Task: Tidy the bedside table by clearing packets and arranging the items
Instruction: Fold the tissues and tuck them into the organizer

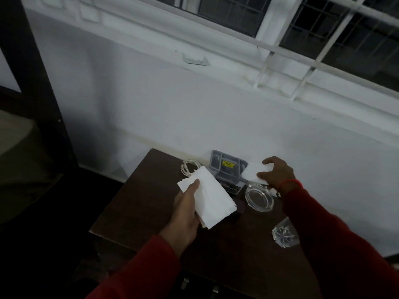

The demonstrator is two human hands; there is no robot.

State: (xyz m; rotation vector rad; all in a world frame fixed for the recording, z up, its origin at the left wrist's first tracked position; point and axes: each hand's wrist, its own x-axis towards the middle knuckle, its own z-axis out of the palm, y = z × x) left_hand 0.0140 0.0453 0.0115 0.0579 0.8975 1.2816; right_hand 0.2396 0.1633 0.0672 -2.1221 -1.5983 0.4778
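My left hand [187, 209] grips a stack of white paper packets [211, 196] above the middle of the dark wooden bedside table [138, 203]. Over the table's back right corner, my right hand [277, 172] is closed on another white packet [254, 171]. A grey plastic box with a yellow label [226, 167] stands against the wall between the two hands. A clear glass ashtray [259, 197] sits just below my right hand. A coiled white cable [189, 168] lies at the back, partly behind the stack.
A crumpled clear plastic wrapper [284, 233] lies at the table's right edge beside my right sleeve. A small dark object [239, 207] sits under the stack's corner. The white wall [194, 108] and barred window are behind; a dark post [36, 67] stands at left.
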